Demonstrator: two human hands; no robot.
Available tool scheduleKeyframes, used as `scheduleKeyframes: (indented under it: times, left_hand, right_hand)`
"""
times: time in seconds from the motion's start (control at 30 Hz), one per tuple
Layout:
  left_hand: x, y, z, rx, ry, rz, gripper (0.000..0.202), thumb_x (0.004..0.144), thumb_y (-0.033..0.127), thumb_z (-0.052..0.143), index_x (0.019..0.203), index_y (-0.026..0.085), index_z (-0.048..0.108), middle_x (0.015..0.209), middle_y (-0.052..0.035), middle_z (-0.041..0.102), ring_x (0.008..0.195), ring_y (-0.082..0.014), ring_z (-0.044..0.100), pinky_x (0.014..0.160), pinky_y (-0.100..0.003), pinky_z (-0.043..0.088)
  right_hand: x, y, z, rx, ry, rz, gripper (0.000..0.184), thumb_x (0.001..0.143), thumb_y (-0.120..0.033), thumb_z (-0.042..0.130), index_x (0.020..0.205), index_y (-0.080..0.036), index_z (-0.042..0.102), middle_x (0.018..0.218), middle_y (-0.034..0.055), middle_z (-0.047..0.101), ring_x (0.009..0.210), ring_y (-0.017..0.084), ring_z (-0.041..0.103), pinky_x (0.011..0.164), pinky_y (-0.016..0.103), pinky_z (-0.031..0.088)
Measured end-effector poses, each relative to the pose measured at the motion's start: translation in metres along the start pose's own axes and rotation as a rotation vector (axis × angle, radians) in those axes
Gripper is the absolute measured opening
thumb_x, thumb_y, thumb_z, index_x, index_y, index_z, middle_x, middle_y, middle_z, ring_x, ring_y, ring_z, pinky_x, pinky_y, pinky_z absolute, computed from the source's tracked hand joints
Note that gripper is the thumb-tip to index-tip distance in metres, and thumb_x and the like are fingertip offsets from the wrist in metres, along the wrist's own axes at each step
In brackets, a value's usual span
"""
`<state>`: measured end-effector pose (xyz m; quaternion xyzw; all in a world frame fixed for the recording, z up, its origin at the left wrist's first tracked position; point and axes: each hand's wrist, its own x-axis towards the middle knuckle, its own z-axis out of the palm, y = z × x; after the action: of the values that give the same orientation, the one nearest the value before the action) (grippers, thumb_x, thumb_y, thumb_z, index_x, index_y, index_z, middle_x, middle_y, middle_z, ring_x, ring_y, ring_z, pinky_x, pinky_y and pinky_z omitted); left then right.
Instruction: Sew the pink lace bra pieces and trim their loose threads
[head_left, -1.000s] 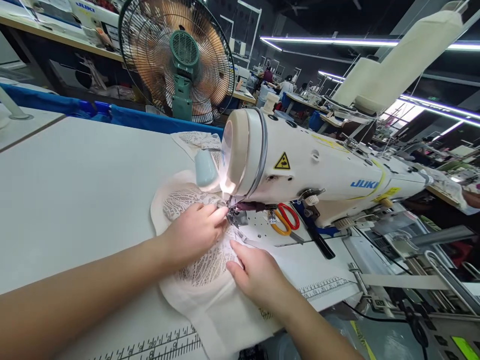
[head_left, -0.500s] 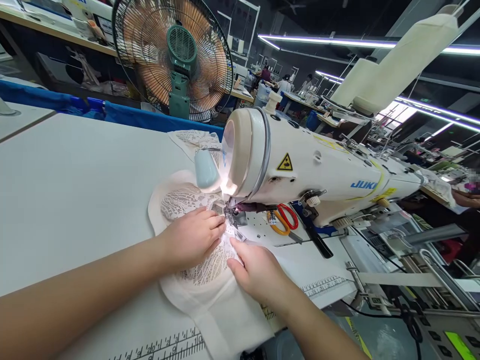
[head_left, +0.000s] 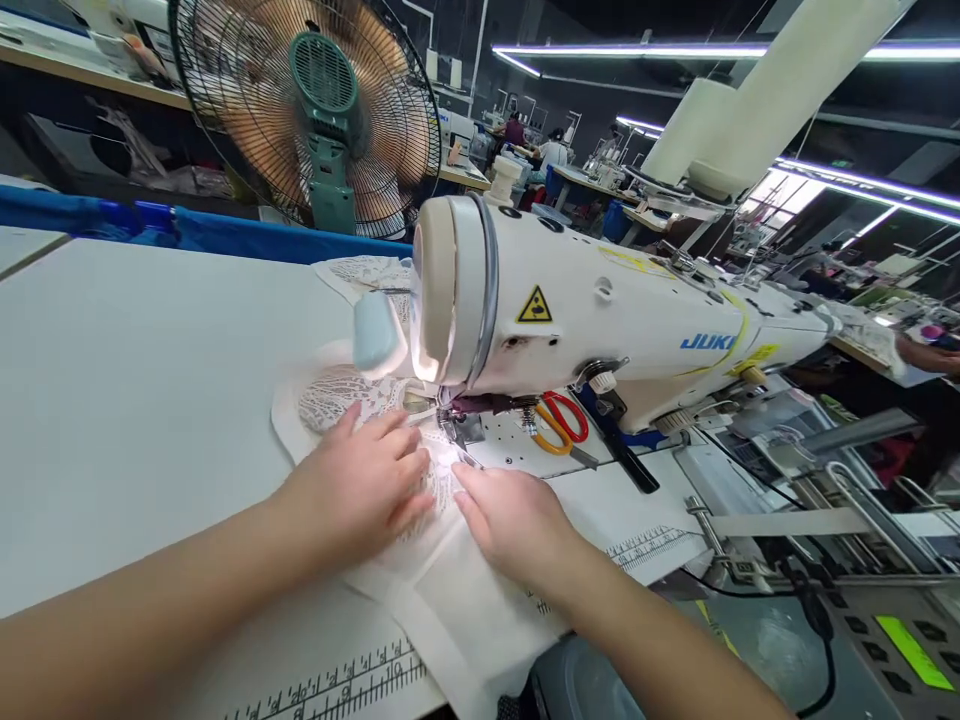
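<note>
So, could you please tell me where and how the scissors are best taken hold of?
I'd take the orange loop with the right hand, coming in low from the near side. Of the two loops it lies nearer, in front of the red loop, and the machine arm seems to overhang both, which likely hampers a reach from above. The blade points rightward, away from the loops.

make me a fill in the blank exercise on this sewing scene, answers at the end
1. Blue letters on the sewing machine spell ____.
2. The scissors have one orange handle and one ____ handle.
3. Compared with the left hand over the pale fabric, the ____ hand is nearer the scissors.

Missing words: JUKI; red; right.
</note>
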<state>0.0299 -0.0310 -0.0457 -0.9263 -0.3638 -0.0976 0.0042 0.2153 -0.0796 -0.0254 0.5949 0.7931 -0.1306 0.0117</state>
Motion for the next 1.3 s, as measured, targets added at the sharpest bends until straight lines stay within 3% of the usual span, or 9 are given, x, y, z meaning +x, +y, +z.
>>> scheduleKeyframes:
  times: [0.07, 0.17, 0.37, 0.53, 0.73, 0.87, 0.97, 1.17, 1.3]
  left_hand:
    - [-0.012, 0.004, 0.003, -0.011, -0.036, -0.048, 0.053, 0.074, 0.052, 0.057, 0.114, 0.018, 0.063, 0.128, -0.0177, 0.056, 0.125, -0.0457, 0.037, 0.096, -0.075, 0.024]
    - [-0.022, 0.003, 0.008, -0.01, -0.146, -0.099, 0.074, 0.07, 0.059, 0.059, 0.131, 0.019, 0.049, 0.143, -0.0186, 0.039, 0.131, -0.049, 0.025, 0.093, -0.079, 0.021]
    - [-0.015, -0.01, 0.007, 0.027, -0.269, -0.161, 0.075, 0.075, 0.061, 0.05, 0.139, 0.022, 0.039, 0.151, -0.0152, 0.024, 0.135, -0.0476, 0.015, 0.091, -0.076, 0.026]
    - [-0.007, -0.026, 0.006, 0.061, -0.286, -0.237, 0.075, 0.074, 0.065, 0.047, 0.139, 0.029, 0.037, 0.155, -0.0121, 0.013, 0.137, -0.0475, 0.009, 0.092, -0.074, 0.027]
    - [0.002, -0.046, 0.01, 0.034, -0.289, -0.271, 0.079, 0.072, 0.067, 0.048, 0.138, 0.026, 0.04, 0.152, -0.0136, 0.02, 0.135, -0.0456, 0.016, 0.097, -0.064, 0.031]
    - [0.01, -0.056, 0.007, 0.0, -0.282, -0.264, 0.078, 0.069, 0.066, 0.051, 0.134, 0.022, 0.047, 0.144, -0.0146, 0.035, 0.132, -0.0424, 0.026, 0.1, -0.053, 0.033]
    - [0.018, -0.059, 0.0, -0.021, -0.315, -0.277, 0.074, 0.07, 0.064, 0.05, 0.131, 0.022, 0.05, 0.134, -0.0138, 0.045, 0.125, -0.0411, 0.036, 0.094, -0.046, 0.04]
    - [0.029, -0.059, -0.012, -0.05, -0.324, -0.3, 0.061, 0.077, 0.057, 0.048, 0.125, 0.021, 0.054, 0.111, -0.012, 0.056, 0.105, -0.0367, 0.054, 0.068, -0.035, 0.05]
    - [0.031, -0.061, -0.009, -0.054, -0.268, -0.315, 0.052, 0.081, 0.051, 0.048, 0.114, 0.014, 0.059, 0.096, -0.0068, 0.059, 0.1, -0.0337, 0.057, 0.069, -0.033, 0.051]
  right_hand:
    - [-0.009, 0.005, 0.003, -0.041, 0.03, -0.06, 0.031, 0.087, -0.019, 0.042, 0.11, -0.022, 0.062, 0.075, 0.0052, 0.064, 0.069, 0.02, 0.059, 0.051, 0.027, 0.03]
    - [-0.017, 0.012, 0.009, -0.073, 0.018, -0.101, 0.038, 0.082, -0.014, 0.045, 0.114, -0.024, 0.061, 0.074, 0.0045, 0.062, 0.067, 0.019, 0.057, 0.05, 0.026, 0.027]
    - [-0.007, 0.014, 0.005, -0.064, -0.075, -0.094, 0.053, 0.08, -0.011, 0.045, 0.131, -0.026, 0.05, 0.084, 0.0058, 0.068, 0.073, 0.021, 0.06, 0.05, 0.026, 0.028]
    - [0.007, 0.004, -0.015, -0.089, -0.269, -0.002, 0.066, 0.078, -0.008, 0.047, 0.14, -0.027, 0.037, 0.082, 0.0069, 0.07, 0.071, 0.023, 0.063, 0.048, 0.026, 0.029]
    - [0.019, -0.005, -0.023, -0.125, -0.361, 0.054, 0.08, 0.074, -0.009, 0.056, 0.146, -0.024, 0.025, 0.08, 0.0106, 0.071, 0.071, 0.029, 0.065, 0.049, 0.029, 0.036]
    - [0.026, -0.007, -0.018, -0.147, -0.366, 0.086, 0.087, 0.071, -0.013, 0.063, 0.146, -0.024, 0.021, 0.079, 0.0111, 0.071, 0.07, 0.029, 0.066, 0.051, 0.029, 0.039]
    - [0.027, -0.007, -0.017, -0.18, -0.388, 0.094, 0.093, 0.069, -0.015, 0.065, 0.147, -0.024, 0.016, 0.078, 0.009, 0.071, 0.07, 0.027, 0.066, 0.051, 0.028, 0.041]
    - [0.016, -0.002, -0.025, -0.165, -0.402, 0.036, 0.083, 0.072, -0.01, 0.058, 0.145, -0.021, 0.023, 0.081, 0.0069, 0.07, 0.072, 0.023, 0.066, 0.047, 0.025, 0.036]
    - [0.004, 0.005, -0.027, -0.125, -0.326, 0.006, 0.072, 0.075, -0.01, 0.054, 0.142, -0.022, 0.03, 0.083, 0.0068, 0.069, 0.069, 0.02, 0.064, 0.045, 0.024, 0.03]
